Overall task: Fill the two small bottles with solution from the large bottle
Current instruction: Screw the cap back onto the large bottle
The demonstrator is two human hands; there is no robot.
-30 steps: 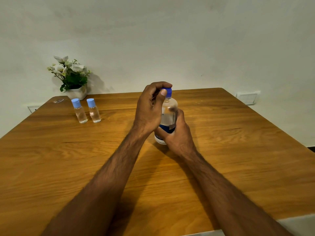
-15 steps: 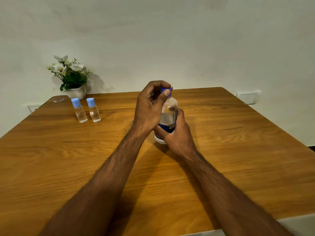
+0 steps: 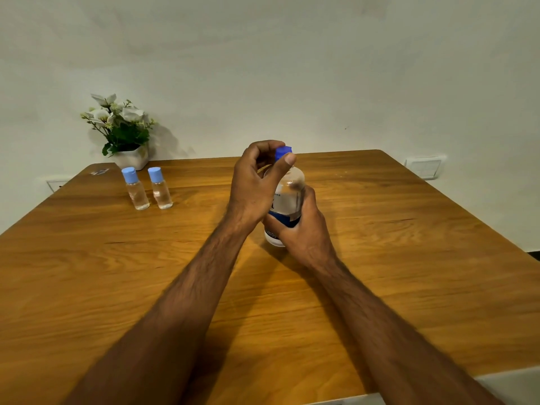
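Large bottle [image 3: 287, 197] upright on table [image 3: 380, 258]: right hand [image 3: 304, 229] grips its body, left hand [image 3: 257, 182] fingers pinch blue cap [image 3: 283, 151].

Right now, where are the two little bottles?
In the head view, the two small bottles stand side by side at the far left of the table, just in front of the flower pot, well left of the large bottle.

Large bottle [image 3: 287, 197] label — print unreadable.

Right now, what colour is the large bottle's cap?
Dark blue, on the large bottle's cap, pinched by the left hand; head view.
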